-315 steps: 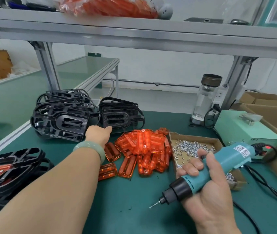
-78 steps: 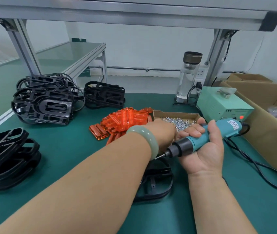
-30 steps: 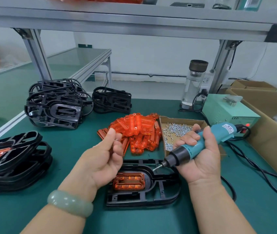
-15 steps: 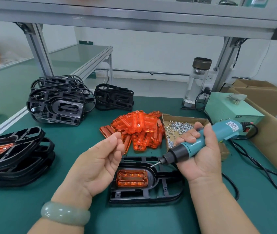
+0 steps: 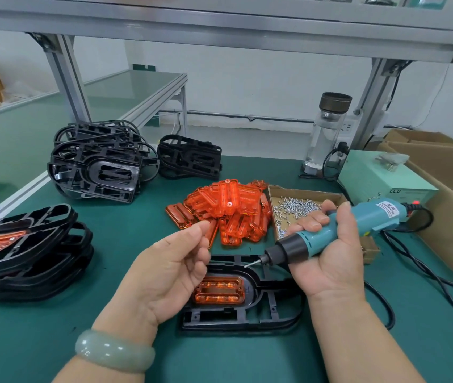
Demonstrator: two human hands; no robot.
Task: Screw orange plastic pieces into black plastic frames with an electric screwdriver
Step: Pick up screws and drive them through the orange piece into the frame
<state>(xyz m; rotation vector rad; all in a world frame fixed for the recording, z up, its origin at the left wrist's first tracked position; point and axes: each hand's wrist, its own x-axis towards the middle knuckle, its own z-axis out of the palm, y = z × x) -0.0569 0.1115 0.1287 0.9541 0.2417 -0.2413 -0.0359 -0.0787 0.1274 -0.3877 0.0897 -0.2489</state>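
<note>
My cardboard tray [image 5: 273, 195] holds screws [image 5: 294, 207]; right hand [image 5: 330, 262] clamps the electric screwdriver [image 5: 369, 219]; left hand [image 5: 164, 272] fingertips pinched together.

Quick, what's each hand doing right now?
Left hand: thumb and fingertips pinched together; anything between them is too small to see.
Right hand: closed around the electric screwdriver.
</note>
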